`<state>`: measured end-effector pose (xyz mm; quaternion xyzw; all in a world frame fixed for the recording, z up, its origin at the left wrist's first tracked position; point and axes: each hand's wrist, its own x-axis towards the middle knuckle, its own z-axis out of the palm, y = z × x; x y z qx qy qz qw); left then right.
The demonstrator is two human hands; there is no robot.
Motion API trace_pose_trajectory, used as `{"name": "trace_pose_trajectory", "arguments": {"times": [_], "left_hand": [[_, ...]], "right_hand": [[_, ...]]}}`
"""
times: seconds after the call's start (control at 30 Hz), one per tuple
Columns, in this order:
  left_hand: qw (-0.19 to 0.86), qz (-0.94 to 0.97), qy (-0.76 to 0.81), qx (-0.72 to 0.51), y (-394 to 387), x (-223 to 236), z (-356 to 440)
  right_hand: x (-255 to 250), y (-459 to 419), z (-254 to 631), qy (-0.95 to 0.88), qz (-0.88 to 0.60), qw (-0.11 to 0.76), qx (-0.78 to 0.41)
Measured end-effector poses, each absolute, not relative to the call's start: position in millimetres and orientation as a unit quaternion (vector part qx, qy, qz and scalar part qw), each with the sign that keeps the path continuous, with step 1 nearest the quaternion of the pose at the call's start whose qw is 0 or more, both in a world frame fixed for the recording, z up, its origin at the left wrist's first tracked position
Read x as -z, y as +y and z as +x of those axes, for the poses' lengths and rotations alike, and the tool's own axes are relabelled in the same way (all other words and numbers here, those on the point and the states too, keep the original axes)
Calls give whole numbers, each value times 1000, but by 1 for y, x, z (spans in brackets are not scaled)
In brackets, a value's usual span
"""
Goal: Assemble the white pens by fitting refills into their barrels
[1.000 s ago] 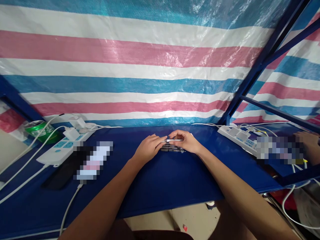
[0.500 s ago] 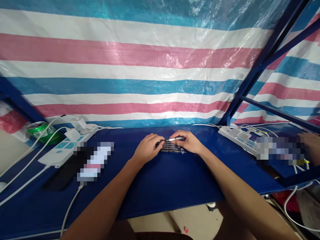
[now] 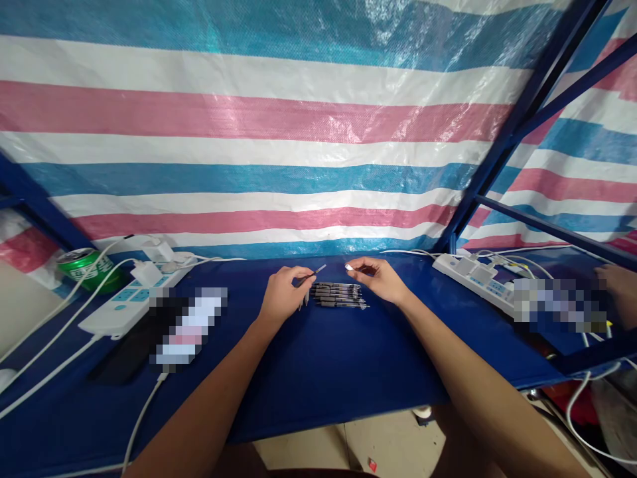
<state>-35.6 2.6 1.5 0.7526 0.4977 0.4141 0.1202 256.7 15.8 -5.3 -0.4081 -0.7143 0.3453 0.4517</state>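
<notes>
My left hand (image 3: pixel 283 292) pinches a slim dark pen (image 3: pixel 318 271), whose light-coloured end points up and to the right. Across a gap, my right hand (image 3: pixel 379 277) has its thumb and forefinger closed on a small white piece (image 3: pixel 348 267); the rest of that piece is hidden by the fingers. Below and between both hands, several dark and clear pens (image 3: pixel 341 295) lie side by side on the blue tabletop (image 3: pixel 338 358). A few thin sticks (image 3: pixel 304 300) show just under my left fingers, too small to name.
To the left are a green can (image 3: pixel 92 269), a white power strip (image 3: pixel 117 312) with plugs and cables, and a blurred-out phone (image 3: pixel 192 325). Another power strip (image 3: pixel 472 282) stands at right, near a person's hand (image 3: pixel 617 292). Striped sheeting (image 3: pixel 279 172) hangs behind the table.
My hands have moved apart, the left one slightly left. The pen parts that were close together between them are now separate, and the row of pens beneath is more exposed.
</notes>
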Motion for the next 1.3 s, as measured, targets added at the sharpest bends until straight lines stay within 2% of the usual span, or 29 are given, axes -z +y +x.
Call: {"name": "trace_pose_trajectory", "arguments": {"times": [0.17, 0.33, 0.57, 0.73, 0.93, 1.17, 1.3], "left_hand": [[176, 713, 557, -387, 11, -4, -51], [150, 696, 605, -356, 19, -1, -64], [128, 725, 604, -306, 19, 10, -61], [73, 739, 607, -283, 10, 12, -50], [73, 729, 629, -261, 8, 11, -39], [93, 721, 639, -253, 11, 9, -37], [92, 730, 627, -256, 10, 10, -38]], "right_hand": [[5, 22, 274, -694, -503, 438, -270], [1, 26, 293, -682, -634, 340, -133], [1, 25, 295, -627, -749, 196, -83], [3, 26, 299, -604, -776, 167, -68], [9, 32, 313, -600, -784, 139, -85], [5, 28, 314, -613, -767, 147, -120], [6, 25, 308, -651, -735, 162, -99]]}}
